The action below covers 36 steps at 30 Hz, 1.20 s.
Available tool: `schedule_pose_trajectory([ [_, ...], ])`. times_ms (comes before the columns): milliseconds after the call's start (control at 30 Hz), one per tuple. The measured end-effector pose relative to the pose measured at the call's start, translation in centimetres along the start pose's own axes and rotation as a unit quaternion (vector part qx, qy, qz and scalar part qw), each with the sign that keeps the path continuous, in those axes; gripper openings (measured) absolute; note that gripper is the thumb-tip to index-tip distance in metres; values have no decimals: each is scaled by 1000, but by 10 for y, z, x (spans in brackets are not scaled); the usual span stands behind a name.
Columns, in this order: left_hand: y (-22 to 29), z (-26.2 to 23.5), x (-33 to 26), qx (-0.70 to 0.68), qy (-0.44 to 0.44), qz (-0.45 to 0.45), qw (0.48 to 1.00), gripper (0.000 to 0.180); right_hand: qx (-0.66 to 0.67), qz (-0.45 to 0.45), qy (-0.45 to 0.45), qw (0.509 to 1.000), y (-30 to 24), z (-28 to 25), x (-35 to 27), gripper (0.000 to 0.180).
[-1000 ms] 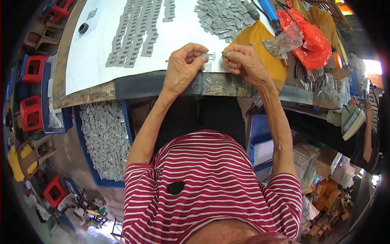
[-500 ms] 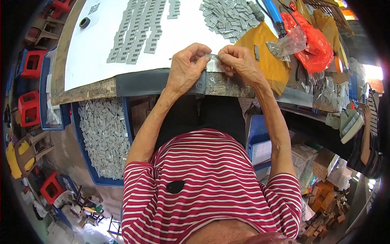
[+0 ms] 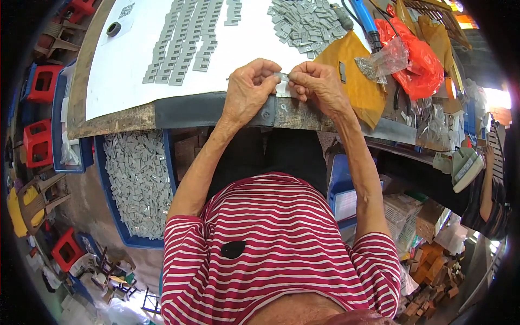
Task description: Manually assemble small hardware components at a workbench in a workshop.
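Note:
Near the table's front edge, my left hand (image 3: pixel 251 89) pinches one end of a small grey plastic piece (image 3: pixel 283 77). My right hand (image 3: pixel 319 84) closes its thumb and forefinger at the other end; whether it holds a second small part there is hidden by the fingertips. Ahead to the left, overlapping rows of similar grey pieces (image 3: pixel 181 46) lie on a white sheet (image 3: pixel 238 59). A loose heap of grey pieces (image 3: pixel 309 27) lies beyond my hands, slightly to the right.
Right of my hands lies a brown envelope (image 3: pixel 355 81), with a clear bag (image 3: pixel 382 62) and a red plastic bag (image 3: pixel 425 65) beyond. A blue-handled tool (image 3: pixel 364 19) rests nearby. Below the table's left side stands a blue bin (image 3: pixel 125 235) of grey pieces. A roll of tape (image 3: pixel 113 29) sits far left.
My right hand has shifted slightly left and its lower fingers have curled in, closer to my left fingertips. The left hand has hardly moved.

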<state>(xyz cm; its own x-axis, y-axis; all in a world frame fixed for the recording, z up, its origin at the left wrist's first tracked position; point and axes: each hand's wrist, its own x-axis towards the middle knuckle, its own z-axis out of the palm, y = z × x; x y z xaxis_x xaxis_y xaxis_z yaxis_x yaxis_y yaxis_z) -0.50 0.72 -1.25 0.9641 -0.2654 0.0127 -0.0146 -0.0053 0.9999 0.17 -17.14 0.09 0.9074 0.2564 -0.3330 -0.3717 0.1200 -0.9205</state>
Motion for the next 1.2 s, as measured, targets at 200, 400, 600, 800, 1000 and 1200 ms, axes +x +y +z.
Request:
schedule_pose_trajectory([
  [200, -1, 0, 0, 20, -18, 12, 1000, 16, 11, 9, -11, 1000, 4, -6, 2, 12],
  [400, 1, -4, -1, -15, -33, -6, 999, 16, 14, -7, -28, 999, 0, -1, 1, 13],
  [600, 1, 0, -2, -25, -15, 11, 1000, 14, 3, -13, -56, 998, 3, -3, 1, 13],
  [800, -1, -1, -2, -25, -18, 15, 999, 14, -24, -20, -45, 999, 3, 2, 1, 11],
  [1000, -1, -2, 1, -32, -21, -2, 999, 15, -102, -85, 74, 988, 7, 21, -7, 9],
  [1200, 2, -1, 2, 120, -20, 52, 991, 15, -109, -97, 82, 986, 7, 18, -6, 9],
])
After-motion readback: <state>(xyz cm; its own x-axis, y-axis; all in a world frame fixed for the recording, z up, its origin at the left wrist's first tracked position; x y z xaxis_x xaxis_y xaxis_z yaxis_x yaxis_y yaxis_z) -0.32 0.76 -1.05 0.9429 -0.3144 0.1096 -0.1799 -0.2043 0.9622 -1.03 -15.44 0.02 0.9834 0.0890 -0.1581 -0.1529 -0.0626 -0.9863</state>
